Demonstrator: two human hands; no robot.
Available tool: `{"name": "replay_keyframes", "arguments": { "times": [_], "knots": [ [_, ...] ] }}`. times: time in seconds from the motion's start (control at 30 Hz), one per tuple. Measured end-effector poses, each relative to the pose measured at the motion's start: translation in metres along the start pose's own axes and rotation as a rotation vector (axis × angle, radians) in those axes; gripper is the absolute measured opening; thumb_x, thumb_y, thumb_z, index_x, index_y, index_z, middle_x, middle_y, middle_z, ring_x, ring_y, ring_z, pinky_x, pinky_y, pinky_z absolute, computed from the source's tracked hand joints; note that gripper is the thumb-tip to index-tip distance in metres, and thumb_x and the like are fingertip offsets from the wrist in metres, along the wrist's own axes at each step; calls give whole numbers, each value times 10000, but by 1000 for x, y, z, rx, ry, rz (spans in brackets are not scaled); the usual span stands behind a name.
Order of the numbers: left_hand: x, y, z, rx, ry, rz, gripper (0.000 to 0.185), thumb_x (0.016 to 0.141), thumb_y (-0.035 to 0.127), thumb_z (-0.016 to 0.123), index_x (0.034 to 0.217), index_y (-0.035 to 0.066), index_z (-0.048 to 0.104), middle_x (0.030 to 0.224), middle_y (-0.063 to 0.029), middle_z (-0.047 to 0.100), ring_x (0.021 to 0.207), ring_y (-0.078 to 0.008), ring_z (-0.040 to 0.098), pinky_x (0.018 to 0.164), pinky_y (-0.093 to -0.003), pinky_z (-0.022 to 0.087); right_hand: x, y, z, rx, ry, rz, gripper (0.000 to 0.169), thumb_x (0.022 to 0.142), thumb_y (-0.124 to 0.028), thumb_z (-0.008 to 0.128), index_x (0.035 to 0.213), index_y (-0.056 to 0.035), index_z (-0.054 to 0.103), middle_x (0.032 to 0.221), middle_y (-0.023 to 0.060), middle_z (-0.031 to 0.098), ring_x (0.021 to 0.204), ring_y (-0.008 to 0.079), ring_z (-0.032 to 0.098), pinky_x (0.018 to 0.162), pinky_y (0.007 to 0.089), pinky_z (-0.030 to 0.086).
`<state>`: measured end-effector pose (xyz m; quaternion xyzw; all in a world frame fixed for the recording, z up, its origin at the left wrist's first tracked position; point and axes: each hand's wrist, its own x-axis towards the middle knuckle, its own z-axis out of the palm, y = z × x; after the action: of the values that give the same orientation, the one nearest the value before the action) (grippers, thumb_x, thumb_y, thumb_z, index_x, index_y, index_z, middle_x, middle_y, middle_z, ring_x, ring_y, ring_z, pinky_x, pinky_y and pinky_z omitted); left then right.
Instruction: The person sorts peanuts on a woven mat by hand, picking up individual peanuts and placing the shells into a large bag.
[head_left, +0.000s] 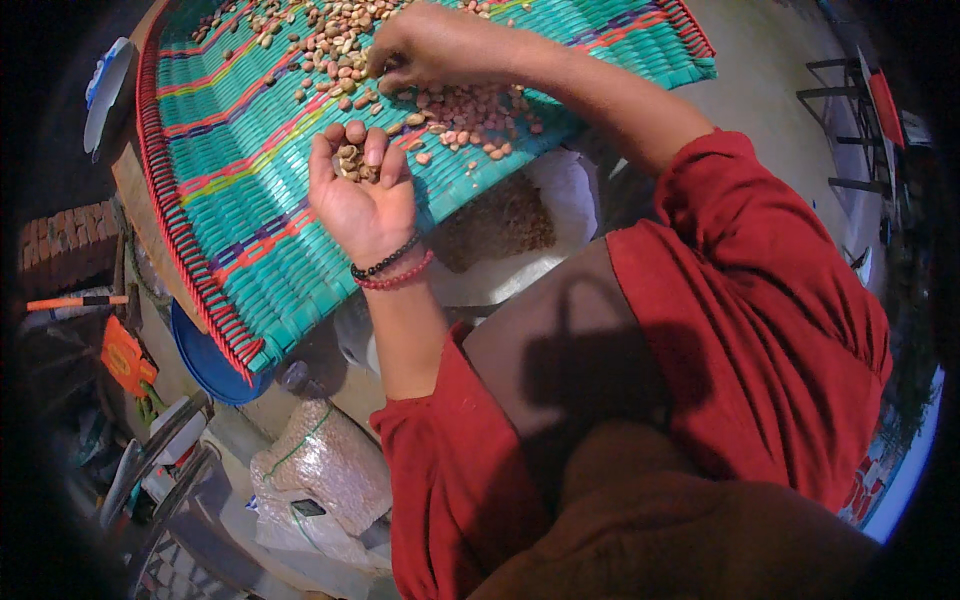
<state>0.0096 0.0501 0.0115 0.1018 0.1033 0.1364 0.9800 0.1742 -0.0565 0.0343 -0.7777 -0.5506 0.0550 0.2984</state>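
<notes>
My left hand (364, 187) is palm up over the woven green mat (255, 180), its fingers curled around several brownish beans or nuts (352, 163). My right hand (412, 52) reaches down at the mat's upper middle, fingers bent and thumb close to them; a dark piece shows between the fingertips. Loose tan and brown beans or nuts (334, 45) lie scattered left of my right hand. Under my right wrist is a heap of pinker ones (476, 112), with a few pale ones between the hands.
Below the mat's near edge stands an open white sack (577, 187) with brown bits inside. A blue basin (217, 367) sits under the mat's left corner. A full, tied translucent sack (322, 457) rests on the floor. A dark-framed stand with a red panel (885, 109) is at the far right.
</notes>
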Motion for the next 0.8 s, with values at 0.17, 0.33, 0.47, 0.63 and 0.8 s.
{"name": "replay_keyframes", "arguments": {
  "times": [0.17, 0.33, 0.47, 0.63, 0.8],
  "knots": [
    [1, 1, -9, 40, -82, -75, 286, 954, 257, 413, 1013, 5, 535, 929, -113, 539, 661, -176, 418, 460, -258, 316, 13, 4, 2, -5, 29, -39, 194, 748, -161, 698, 911, -57, 690, 802, 123, 677, 706, 229, 660, 643, 332, 511],
    [-6, -5, 14, 131, 15, -162, 369, 976, 335, 370, 1023, 29, 570, 901, -105, 572, 647, -188, 460, 436, -250, 327, -7, -50, -54, 430, -41, -135, 145, 807, -101, 662, 852, 36, 647, 776, 137, 634, 726, 221, 624, 651, 340, 506],
    [-5, 0, 13, 46, -85, -169, 256, 961, 262, 421, 925, 31, 526, 755, -50, 469, 573, -132, 379, 420, -239, 275, -29, -43, -73, 33, -46, 55, 143, 793, -97, 659, 793, 41, 621, 724, 153, 601, 662, 213, 602, 599, 333, 475],
    [-8, 7, 10, 12, -41, -73, 241, 959, 258, 436, 850, 62, 522, 688, -29, 437, 503, -115, 340, 389, -233, 261, -53, -13, -43, -128, -96, 36, 126, 762, -81, 627, 716, 25, 577, 640, 160, 550, 554, 264, 530, 545, 357, 439],
    [-6, 5, 9, 34, -35, -95, 261, 964, 273, 423, 857, 58, 528, 698, -39, 453, 504, -120, 349, 388, -235, 268, -64, -9, -47, 62, -139, 97, 84, 754, -43, 632, 763, 31, 593, 698, 129, 586, 650, 208, 590, 553, 329, 453]
  ]
}}
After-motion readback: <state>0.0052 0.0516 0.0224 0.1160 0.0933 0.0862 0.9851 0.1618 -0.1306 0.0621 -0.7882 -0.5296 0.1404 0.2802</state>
